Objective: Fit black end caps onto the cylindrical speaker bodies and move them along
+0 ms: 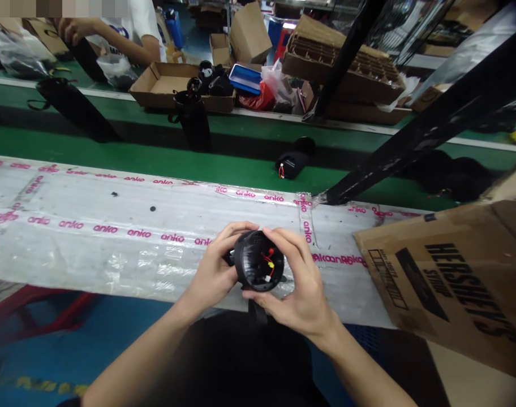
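Note:
A black round housing (250, 265) is held between my two hands above the front edge of the plastic-covered table (126, 254). Its open end faces up toward me, and red and yellow wires with a small white connector show inside. My left hand (218, 268) grips the left side, fingers curled over the top rim. On the right, my right hand (298, 277) wraps the housing, with fingers at the upper rim and the thumb at the lower rim. A black strap (257, 312) hangs beneath it.
Beyond the table, a green conveyor (147, 164) carries black cylindrical units (194, 121) and a small black part (292, 164). A black post (389, 144) slants at the right above a Hershey's carton (448, 282). Across the line, a person's arm (122, 45) shows near cardboard trays (164, 85).

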The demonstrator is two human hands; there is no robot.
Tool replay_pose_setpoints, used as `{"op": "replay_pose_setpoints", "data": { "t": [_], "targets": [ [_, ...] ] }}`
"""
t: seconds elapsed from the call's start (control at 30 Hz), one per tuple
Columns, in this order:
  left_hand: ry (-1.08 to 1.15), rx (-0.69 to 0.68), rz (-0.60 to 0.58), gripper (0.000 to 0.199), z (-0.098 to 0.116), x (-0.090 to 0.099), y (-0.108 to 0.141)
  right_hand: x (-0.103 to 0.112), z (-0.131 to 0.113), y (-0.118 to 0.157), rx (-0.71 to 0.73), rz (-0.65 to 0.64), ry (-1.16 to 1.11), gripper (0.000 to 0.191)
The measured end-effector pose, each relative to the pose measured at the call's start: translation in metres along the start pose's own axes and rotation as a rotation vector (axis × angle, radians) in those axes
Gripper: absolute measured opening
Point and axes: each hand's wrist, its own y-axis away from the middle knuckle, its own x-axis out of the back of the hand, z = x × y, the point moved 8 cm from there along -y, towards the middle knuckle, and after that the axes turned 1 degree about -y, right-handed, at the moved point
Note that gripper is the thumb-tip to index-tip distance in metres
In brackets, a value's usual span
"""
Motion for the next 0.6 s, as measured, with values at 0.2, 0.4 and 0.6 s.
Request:
{"op": "replay_pose_setpoints", "data": {
  "t": [0.2, 0.4, 0.6],
  "targets": [
    [0.198, -0.007, 0.136, 0.037, -0.014, 0.003, 0.014, -0.004, -0.007, 0.000, 0.051, 0.013, 0.233, 0.087],
    [0.123, -0.024, 0.218, 0.046, -0.019, -0.006, 0.029, -0.004, 0.002, 0.001, -0.098, -0.009, 0.196, 0.076],
    [0.096, 0.009, 0.260, 0.043, -0.024, -0.009, 0.028, -0.015, 0.042, 0.020, -0.287, 0.008, -0.390, 0.058]
  ]
}}
